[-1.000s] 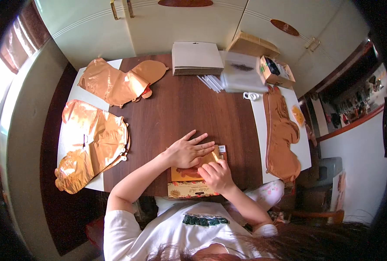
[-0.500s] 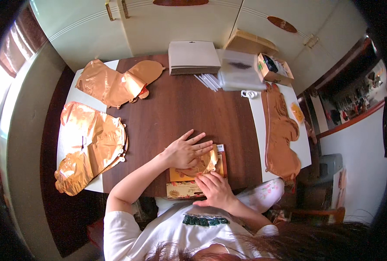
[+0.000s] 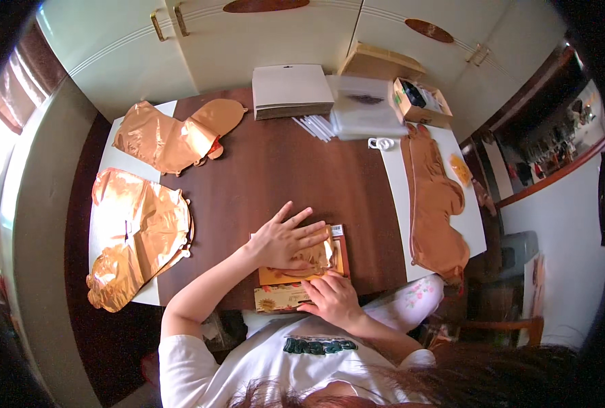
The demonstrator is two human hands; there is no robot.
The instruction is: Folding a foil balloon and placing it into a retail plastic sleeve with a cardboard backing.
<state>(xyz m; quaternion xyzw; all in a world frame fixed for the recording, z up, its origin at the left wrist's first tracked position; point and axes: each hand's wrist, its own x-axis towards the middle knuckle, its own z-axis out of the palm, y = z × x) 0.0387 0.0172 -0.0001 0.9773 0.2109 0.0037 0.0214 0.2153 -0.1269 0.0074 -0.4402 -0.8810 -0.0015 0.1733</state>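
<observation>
my left hand (image 3: 285, 239) lies flat, fingers spread and straight, palm down on a folded copper foil piece (image 3: 321, 255); gripping nothing. my right hand (image 3: 335, 299) is lower and to the right, fingers loosely bent, fingertips at the foil's near edge; can't tell if they pinch it or just press. the foil piece lies on an orange printed card (image 3: 270, 277), partly hidden under my left hand. the card is at the near edge of the dark brown tabletop (image 3: 268, 170), right in front of my white t-shirt (image 3: 261, 364), its cream strip (image 3: 275, 298) toward me.

rest of table: far left, one flattened copper foil balloon (image 3: 156, 132); near left, a shinier foil balloon (image 3: 146, 217) lying partly over the white table edge. right side, a long browner foil pile (image 3: 433, 204) on the white edge strip, small yellow packet (image 3: 460, 170) just beside it. far side, a stack of pale cards (image 3: 292, 87), white sticks (image 3: 312, 127) in front of it, then clear plastic bags (image 3: 360, 119), and a small cardboard box (image 3: 430, 114) with dark and pale things inside. white coil (image 3: 382, 143) near the bags. pale cabinet doors (image 3: 248, 44) behind the table.
</observation>
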